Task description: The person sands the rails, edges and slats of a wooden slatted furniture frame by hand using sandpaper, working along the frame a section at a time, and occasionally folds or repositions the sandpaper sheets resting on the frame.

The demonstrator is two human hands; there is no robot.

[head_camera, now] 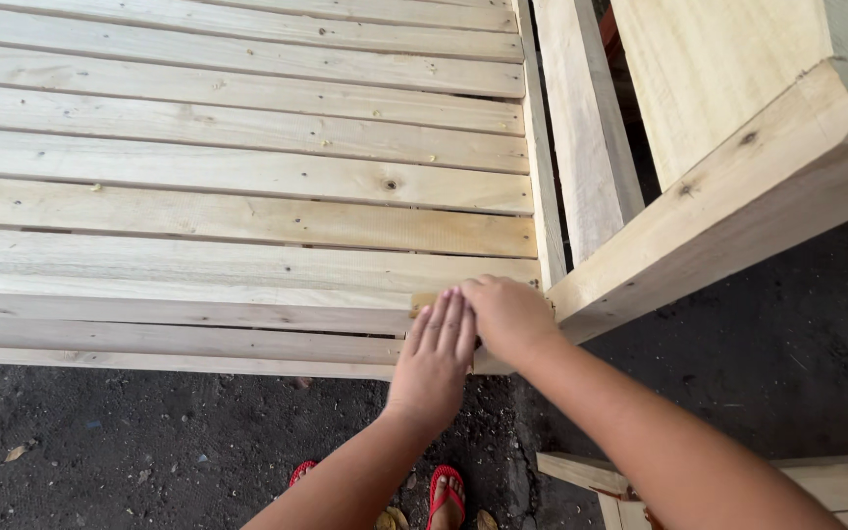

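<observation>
While both hands press at the front corner of the slatted wooden frame, the left hand lies flat with fingers together, and the right hand curls over a small tan pad, probably thin, light and flexible, best pinched by its edges.

pale yellow wooden slats, red sandals, dark ground
</observation>
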